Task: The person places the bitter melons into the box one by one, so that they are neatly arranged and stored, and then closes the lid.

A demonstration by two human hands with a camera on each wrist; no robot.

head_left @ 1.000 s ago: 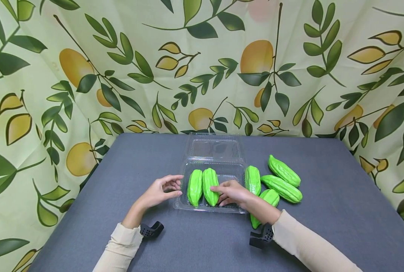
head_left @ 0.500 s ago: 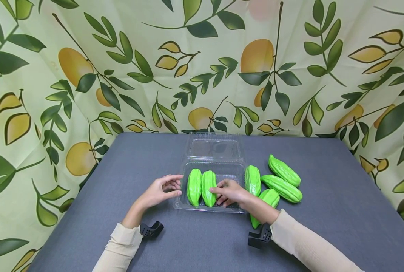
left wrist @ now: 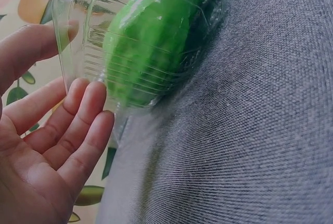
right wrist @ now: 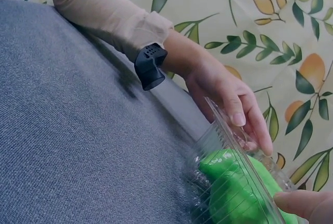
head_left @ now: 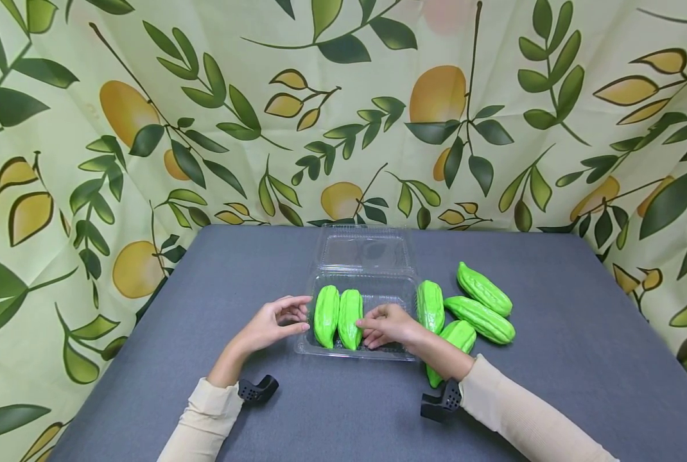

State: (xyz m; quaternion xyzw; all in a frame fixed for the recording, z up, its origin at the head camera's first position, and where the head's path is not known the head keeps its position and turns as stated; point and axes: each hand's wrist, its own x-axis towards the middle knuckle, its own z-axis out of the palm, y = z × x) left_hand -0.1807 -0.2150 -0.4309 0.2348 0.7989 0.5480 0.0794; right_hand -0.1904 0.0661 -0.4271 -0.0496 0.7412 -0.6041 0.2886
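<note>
Left hand [head_left: 271,325], fingers relaxed, steadies the clear tray [head_left: 402,292]; right hand [head_left: 391,325] presses straight fingers against a green gourd [head_left: 350,318] inside

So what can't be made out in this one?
- Head view: the right hand covers the clear container's floor beside the two gourds, and the wrist hides part of one loose gourd.
- Left wrist view: the frame's top edge cuts off the container; the left hand is only partly in frame.
- Right wrist view: only a right fingertip shows.
</note>
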